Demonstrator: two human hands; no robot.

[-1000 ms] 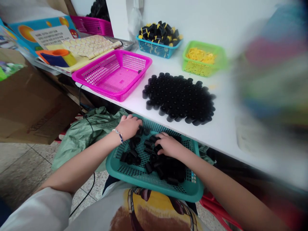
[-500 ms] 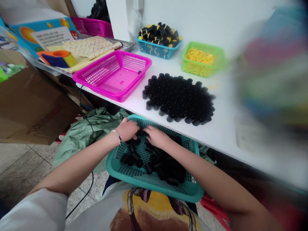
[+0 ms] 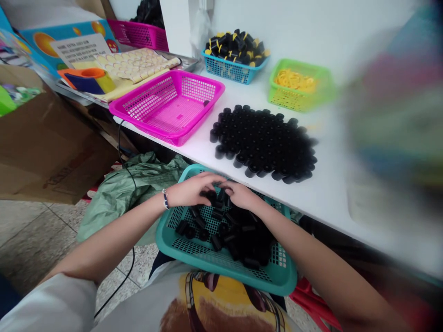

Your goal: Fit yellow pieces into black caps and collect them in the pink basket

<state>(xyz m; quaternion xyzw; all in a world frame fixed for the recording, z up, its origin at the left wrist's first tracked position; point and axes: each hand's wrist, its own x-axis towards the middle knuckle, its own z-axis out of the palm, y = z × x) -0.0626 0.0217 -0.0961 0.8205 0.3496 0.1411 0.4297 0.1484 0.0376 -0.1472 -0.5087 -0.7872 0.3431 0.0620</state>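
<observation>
A teal basket with loose black cylindrical caps rests on my lap. My left hand, with a bracelet at the wrist, is over its far side, fingers curled around black caps. Close beside it my right hand has its fingers bent and pinched on a black cap; the fingertips of both hands nearly meet. How many caps each hand has is hidden. On the white table just beyond, many black caps stand upright, packed together in a block.
A pink basket stands left of the block. Behind are a blue basket of black caps with yellow parts and a green basket of yellow rings. Left are a cardboard box and a green sack. The right side is blurred.
Both hands have come up and right from the pieces at the basket's far side. My left hand now has black caps in its curled fingers, closer to my right hand.
</observation>
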